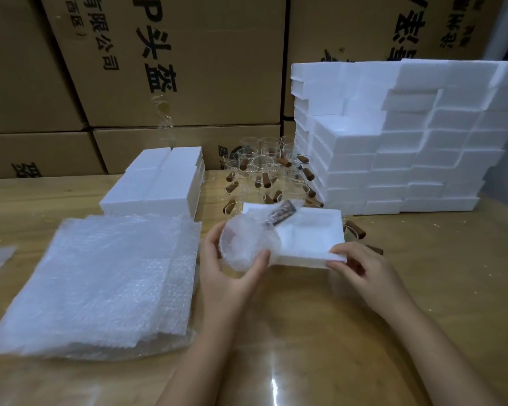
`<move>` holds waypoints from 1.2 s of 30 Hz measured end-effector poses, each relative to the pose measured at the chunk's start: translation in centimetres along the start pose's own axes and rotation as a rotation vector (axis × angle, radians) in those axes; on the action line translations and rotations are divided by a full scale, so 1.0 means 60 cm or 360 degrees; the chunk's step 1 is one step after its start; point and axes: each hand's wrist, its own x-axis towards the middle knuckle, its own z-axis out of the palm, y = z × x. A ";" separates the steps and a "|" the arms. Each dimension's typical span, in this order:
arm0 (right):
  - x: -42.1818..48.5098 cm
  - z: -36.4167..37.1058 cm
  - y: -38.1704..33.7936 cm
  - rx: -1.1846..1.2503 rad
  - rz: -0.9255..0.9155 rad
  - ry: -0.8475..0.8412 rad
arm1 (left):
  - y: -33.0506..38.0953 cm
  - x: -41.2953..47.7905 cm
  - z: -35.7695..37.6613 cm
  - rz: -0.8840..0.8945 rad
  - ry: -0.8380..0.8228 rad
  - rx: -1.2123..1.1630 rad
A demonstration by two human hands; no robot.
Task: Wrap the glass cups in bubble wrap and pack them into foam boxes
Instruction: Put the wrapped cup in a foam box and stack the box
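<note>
My left hand (232,273) grips a glass cup wrapped in bubble wrap (247,241), its brown handle (280,215) sticking out toward the back right. The wrapped cup hovers at the left end of an open white foam box (308,238) lying on the wooden table. My right hand (361,269) pinches the near right corner of that foam box. Behind the box stands a cluster of several unwrapped glass cups with brown handles (267,171).
A thick pile of bubble wrap sheets (100,282) lies at the left. Closed foam boxes (159,180) sit behind it. A tall stack of foam boxes (393,136) fills the right back. Cardboard cartons (173,68) wall off the rear. Two cups (357,230) lie right of the open box.
</note>
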 end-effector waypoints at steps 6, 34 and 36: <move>0.003 -0.003 0.001 0.0077 -0.0010 -0.0282 | -0.035 0.000 0.002 -0.0170 0.0020 -0.0077; 0.000 -0.004 0.020 0.0234 0.0283 -0.0746 | -0.074 -0.001 -0.037 -0.0302 -0.0457 0.0562; 0.000 -0.004 0.019 0.0247 0.0289 -0.0749 | -0.072 -0.001 -0.036 -0.0288 -0.0461 0.0563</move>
